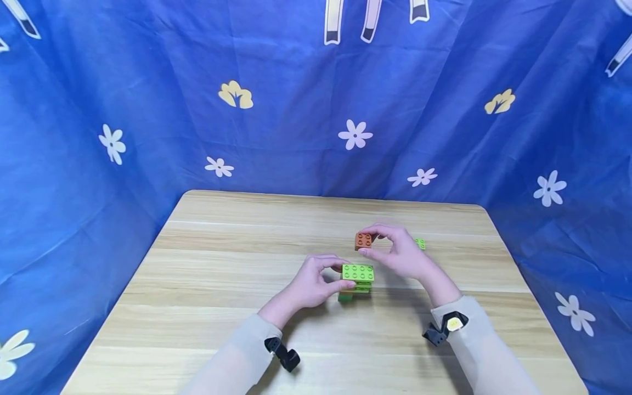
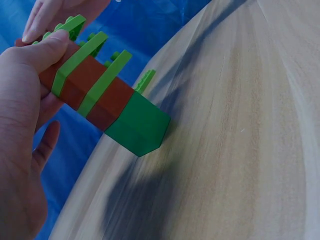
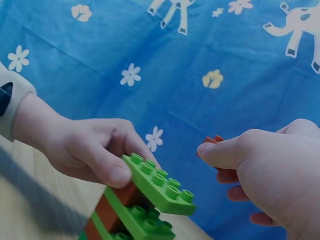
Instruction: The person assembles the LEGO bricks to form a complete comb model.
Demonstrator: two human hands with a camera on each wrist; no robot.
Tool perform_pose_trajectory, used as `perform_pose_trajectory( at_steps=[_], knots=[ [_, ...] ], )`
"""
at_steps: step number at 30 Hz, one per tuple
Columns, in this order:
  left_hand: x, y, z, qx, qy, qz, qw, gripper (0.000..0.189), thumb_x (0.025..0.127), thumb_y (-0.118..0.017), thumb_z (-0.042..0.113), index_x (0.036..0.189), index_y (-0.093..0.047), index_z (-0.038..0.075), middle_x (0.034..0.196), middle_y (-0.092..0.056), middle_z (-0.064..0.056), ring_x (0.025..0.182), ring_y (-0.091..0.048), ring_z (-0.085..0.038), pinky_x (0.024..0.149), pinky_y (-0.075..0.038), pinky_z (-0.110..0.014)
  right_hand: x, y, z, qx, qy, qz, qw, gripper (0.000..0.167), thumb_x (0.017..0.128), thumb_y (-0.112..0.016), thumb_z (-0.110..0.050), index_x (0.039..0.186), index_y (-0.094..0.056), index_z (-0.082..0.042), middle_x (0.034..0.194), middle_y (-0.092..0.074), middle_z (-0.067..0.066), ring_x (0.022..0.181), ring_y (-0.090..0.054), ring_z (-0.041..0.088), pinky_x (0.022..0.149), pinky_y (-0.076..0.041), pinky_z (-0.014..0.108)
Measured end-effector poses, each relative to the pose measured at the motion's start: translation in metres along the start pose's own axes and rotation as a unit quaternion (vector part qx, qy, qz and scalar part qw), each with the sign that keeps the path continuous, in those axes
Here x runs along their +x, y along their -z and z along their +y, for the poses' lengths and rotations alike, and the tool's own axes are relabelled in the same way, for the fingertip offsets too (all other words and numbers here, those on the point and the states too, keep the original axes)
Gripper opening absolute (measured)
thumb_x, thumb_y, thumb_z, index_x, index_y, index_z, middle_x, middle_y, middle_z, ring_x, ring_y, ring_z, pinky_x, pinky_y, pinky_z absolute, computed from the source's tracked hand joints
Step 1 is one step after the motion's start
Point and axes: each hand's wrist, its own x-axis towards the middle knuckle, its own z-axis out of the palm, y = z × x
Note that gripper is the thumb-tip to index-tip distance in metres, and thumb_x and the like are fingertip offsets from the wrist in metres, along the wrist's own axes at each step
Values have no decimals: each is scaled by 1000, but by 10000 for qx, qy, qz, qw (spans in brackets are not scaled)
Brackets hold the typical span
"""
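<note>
A tower of toy building bricks (image 1: 359,272) stands on the table, with a dark green brick (image 2: 139,122) at its foot. Above that, brown bricks alternate with light green plates that jut out to one side. My left hand (image 1: 310,283) grips the tower near its top, the thumb (image 3: 119,175) on the near side. Between thumb and fingers, my right hand (image 1: 401,255) pinches a small brown brick (image 1: 363,241), studs up, held beyond the tower and apart from it. In the right wrist view the thumb and fingers mostly hide this brown brick (image 3: 214,139).
A light green piece (image 1: 420,243) lies on the wooden table (image 1: 222,285), partly behind my right hand. Blue cloth (image 1: 296,137) with white flowers hangs around the back and sides of the table. Each wrist wears a small black camera.
</note>
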Motion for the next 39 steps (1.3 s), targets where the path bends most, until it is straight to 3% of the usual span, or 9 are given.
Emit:
perform_pose_trajectory(
  at_steps=[12, 30, 39],
  knots=[
    [0, 2, -2, -26, 72, -65, 9999, 35, 89, -89, 31, 120, -79, 19, 109, -76, 16, 102, -71, -8, 94, -57, -39, -15, -19, -12, -52, 453, 59, 9989, 36, 90, -88, -18, 124, -77, -13, 114, -73, -7, 108, -66, 17, 99, -52, 43],
    [0, 1, -2, -86, -24, -18, 10000, 33, 88, -90, 27, 118, -80, 19, 107, -76, 12, 100, -70, -12, 93, -56, -38, -23, -34, -15, -88, 548, -173, 9983, 38, 90, -88, -23, 125, -76, -15, 115, -73, -9, 110, -66, 15, 98, -53, 46],
    [-2, 1, -2, -23, -42, -14, 10000, 30, 88, -89, 16, 116, -80, 12, 104, -76, 10, 100, -70, -13, 93, -57, -36, -23, -34, -15, -295, 538, -311, 9976, 41, 90, -88, -30, 127, -75, -17, 113, -72, -14, 108, -64, 10, 98, -50, 44]
  ],
)
